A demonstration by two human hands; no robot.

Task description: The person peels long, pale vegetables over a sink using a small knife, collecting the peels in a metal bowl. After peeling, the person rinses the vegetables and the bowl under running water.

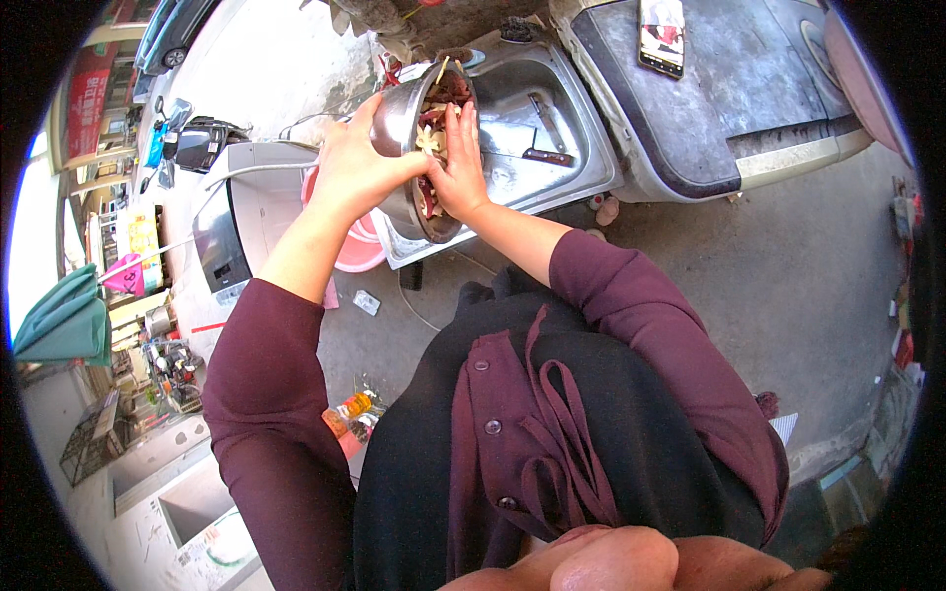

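A metal bowl is tilted on its side over the left part of a stainless steel sink, its mouth facing right. Pale and dark red food pieces fill its mouth. My left hand grips the bowl's outside with spread fingers, thumb reaching over the rim. Flat against the pieces in the mouth lies my right hand, fingers together. Two knives, one with a brown handle and another above it, lie on the basin floor.
Left of the sink, a pink basin stands low, beside a white appliance with a grey hose. On the right, a phone with a lit screen lies on a grey worn surface. A dark scrubber sits at the sink's far edge.
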